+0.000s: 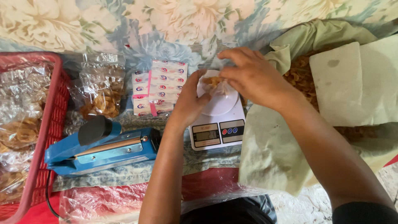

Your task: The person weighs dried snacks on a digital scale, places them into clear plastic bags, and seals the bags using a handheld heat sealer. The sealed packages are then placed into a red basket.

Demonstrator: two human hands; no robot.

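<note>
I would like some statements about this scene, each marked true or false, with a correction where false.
1. Both hands, left hand and right hand, hold a small clear bag of chips over the white scale. True.
2. The blue heat sealer lies right of the scale. False: it lies left of it.
3. The red basket holds filled clear bags. True.
4. The loose chips lie in a metal bowl. False: they lie on pale paper.

Red basket (54, 120) cut off at left; scale (217, 124) display unreadable.
</note>
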